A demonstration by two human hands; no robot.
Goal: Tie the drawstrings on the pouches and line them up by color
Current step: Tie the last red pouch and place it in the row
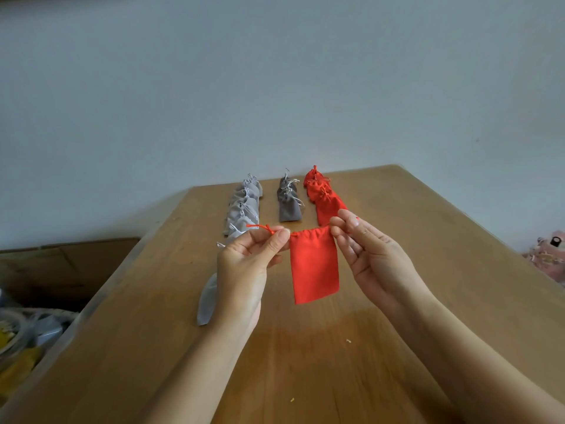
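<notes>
We hold the red pouch (315, 267) above the near counter (428, 240), left grip (244, 258) pinching its drawstring (260, 226), right grip (367, 249) pinching its top right corner, and uneven pulling could slip the cord loose or pucker the mouth crooked.

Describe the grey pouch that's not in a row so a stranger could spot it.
On the wooden table, a light grey row, a dark grey row and a red row of pouches run toward the wall. Nearer than the light grey row, one light grey pouch lies flat, partly behind the left hand. Unlike its neighbours, it sits outside any row.
</notes>
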